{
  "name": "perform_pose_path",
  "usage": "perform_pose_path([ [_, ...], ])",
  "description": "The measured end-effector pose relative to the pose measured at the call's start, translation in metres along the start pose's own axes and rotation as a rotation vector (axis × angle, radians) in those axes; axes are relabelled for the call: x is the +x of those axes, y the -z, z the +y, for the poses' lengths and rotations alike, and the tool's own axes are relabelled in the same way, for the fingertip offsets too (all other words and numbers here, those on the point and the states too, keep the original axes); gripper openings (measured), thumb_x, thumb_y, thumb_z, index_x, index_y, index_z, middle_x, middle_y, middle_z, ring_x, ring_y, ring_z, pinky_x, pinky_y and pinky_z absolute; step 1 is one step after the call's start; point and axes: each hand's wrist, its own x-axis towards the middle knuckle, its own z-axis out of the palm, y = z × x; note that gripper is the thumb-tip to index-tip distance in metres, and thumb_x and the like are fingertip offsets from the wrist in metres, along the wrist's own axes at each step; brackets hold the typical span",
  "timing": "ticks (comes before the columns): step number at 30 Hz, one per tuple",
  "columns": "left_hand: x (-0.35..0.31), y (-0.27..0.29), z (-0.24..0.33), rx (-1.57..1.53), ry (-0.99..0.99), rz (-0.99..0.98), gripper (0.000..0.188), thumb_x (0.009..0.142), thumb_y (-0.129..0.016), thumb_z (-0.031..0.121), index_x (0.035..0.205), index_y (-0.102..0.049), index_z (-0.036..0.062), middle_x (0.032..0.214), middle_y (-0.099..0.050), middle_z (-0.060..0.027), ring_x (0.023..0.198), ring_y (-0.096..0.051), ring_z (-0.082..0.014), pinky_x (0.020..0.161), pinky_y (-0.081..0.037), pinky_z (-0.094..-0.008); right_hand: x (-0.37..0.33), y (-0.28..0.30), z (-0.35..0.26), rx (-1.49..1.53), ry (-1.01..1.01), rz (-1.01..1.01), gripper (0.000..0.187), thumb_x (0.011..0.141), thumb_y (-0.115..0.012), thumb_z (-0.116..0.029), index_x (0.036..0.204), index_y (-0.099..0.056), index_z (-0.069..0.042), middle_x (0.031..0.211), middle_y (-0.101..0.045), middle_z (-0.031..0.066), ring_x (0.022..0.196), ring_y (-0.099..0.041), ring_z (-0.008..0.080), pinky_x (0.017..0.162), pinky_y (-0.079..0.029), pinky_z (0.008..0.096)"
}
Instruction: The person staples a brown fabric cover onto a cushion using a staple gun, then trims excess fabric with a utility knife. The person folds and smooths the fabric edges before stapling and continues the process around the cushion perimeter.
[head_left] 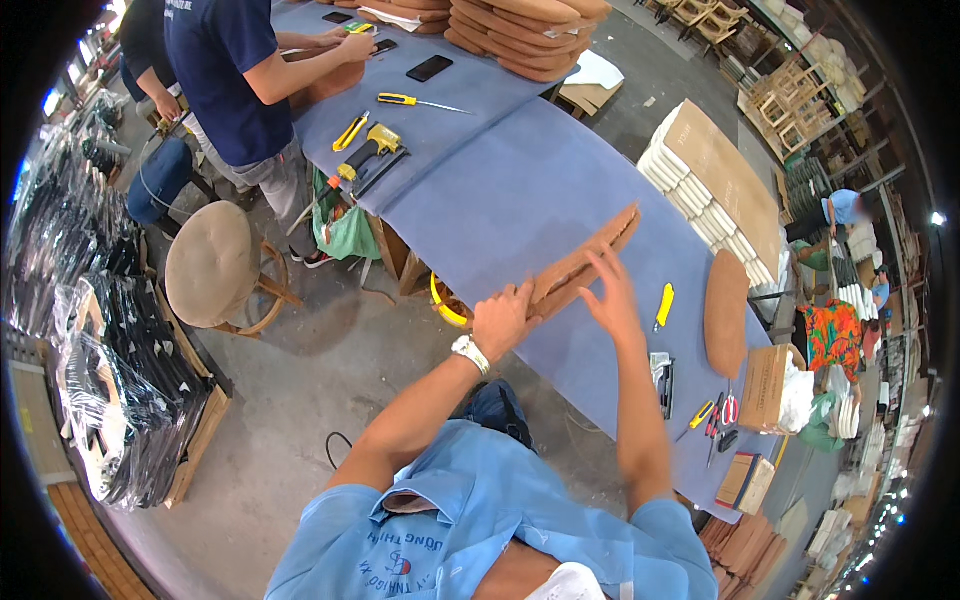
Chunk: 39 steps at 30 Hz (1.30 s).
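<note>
A long brown cushion (585, 262) stands tilted on its edge on the blue-covered table (480, 190), with a slit-like opening along its upper side. My left hand (503, 320) is closed around the cushion's near end. Over the side of the opening hovers my right hand (612, 300), its fingers apart and slightly blurred; whether a fingertip touches the cushion I cannot tell. Right of that hand lie a yellow utility knife (664, 306) and a metal staple gun (662, 384). A second brown oval cushion (725, 313) lies flat at the table's right side.
Scissors (730, 408), a yellow screwdriver (701, 415) and a cardboard box (768, 388) sit at the right end. Farther left lie a yellow staple gun (376, 145) and a long screwdriver (400, 99). Stacked cushions (510, 35) stand at the back; a co-worker (225, 80) works at left, near a round stool (213, 265).
</note>
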Motion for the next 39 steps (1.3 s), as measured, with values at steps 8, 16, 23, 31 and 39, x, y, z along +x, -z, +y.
perform_pose_path([
  [8, 0.031, 0.011, 0.045, -0.034, -0.042, -0.311, 0.072, 0.084, -0.083, 0.041, 0.141, -0.051, 0.0097, 0.106, -0.072, -0.0171, 0.087, -0.075, -0.039, 0.068, -0.059, -0.0516, -0.132, -0.001, 0.161, 0.29, -0.764, 0.14, 0.054, 0.092, -0.077, -0.015, 0.141, -0.06, 0.0, 0.139, -0.065, 0.0185, 0.119, -0.067, 0.0313, 0.1, -0.055, 0.0413],
  [16, 0.101, -0.029, 0.059, 0.0, -0.116, -0.182, 0.064, 0.094, -0.072, 0.045, 0.142, -0.053, 0.0074, 0.1, -0.073, -0.0167, 0.082, -0.075, -0.0371, 0.064, -0.059, -0.0486, -0.146, 0.01, 0.318, 0.349, -1.114, 0.162, 0.055, 0.092, -0.078, -0.019, 0.138, -0.06, 0.004, 0.118, -0.07, 0.0135, 0.095, -0.068, 0.0206, 0.073, -0.055, 0.0321],
  [23, 0.118, -0.019, 0.065, -0.005, -0.042, -0.184, 0.045, 0.102, -0.062, 0.044, 0.124, -0.064, 0.005, 0.089, -0.072, -0.0157, 0.069, -0.073, -0.0354, 0.055, -0.058, -0.045, -0.124, -0.02, 0.429, -0.154, -1.254, -0.041, 0.065, 0.081, -0.089, -0.038, 0.122, -0.064, 0.006, 0.107, -0.072, 0.0179, 0.09, -0.071, 0.0276, 0.07, -0.056, 0.0399],
  [31, 0.128, -0.033, 0.066, -0.003, -0.11, -0.198, 0.034, 0.104, -0.059, 0.034, 0.114, -0.068, 0.0034, 0.085, -0.072, -0.0169, 0.069, -0.072, -0.0361, 0.056, -0.056, -0.0457, -0.113, -0.014, 0.424, -0.055, -1.105, 0.035, 0.051, 0.081, -0.088, -0.041, 0.103, -0.068, 0.001, 0.093, -0.074, 0.0136, 0.076, -0.07, 0.0267, 0.073, -0.057, 0.0403],
  [39, 0.151, -0.036, 0.053, -0.271, 0.062, -0.32, 0.048, 0.11, -0.043, 0.039, 0.106, -0.072, 0.0012, 0.089, -0.073, -0.0264, 0.083, -0.071, -0.046, 0.077, -0.055, -0.0572, -0.08, 0.044, 0.212, 1.49, -0.927, 0.852, 0.029, 0.105, -0.062, -0.036, 0.114, -0.067, -0.009, 0.097, -0.073, 0.01, 0.055, -0.052, 0.0107, 0.041, -0.038, 0.0271],
])
